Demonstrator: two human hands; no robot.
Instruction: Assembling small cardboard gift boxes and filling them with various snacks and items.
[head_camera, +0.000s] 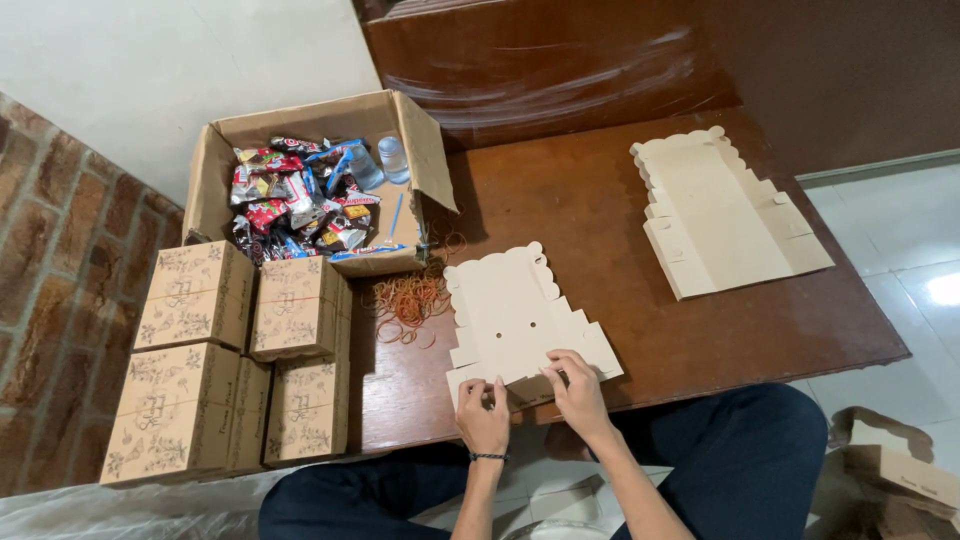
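A brown wooden table (650, 300) stands by a brick wall (50, 260) on a pale tiled floor (900, 250). On it, largest first: one open carton (225, 165) full of snack packets (295, 195); a stack of flat blanks (725, 210) far right; five folded printed boxes (195, 295) at left; one flat blank (515, 315) at the near edge; a heap of rubber bands (408, 300). The left hand (483, 412) and right hand (577, 390) each pinch that blank's near flaps.
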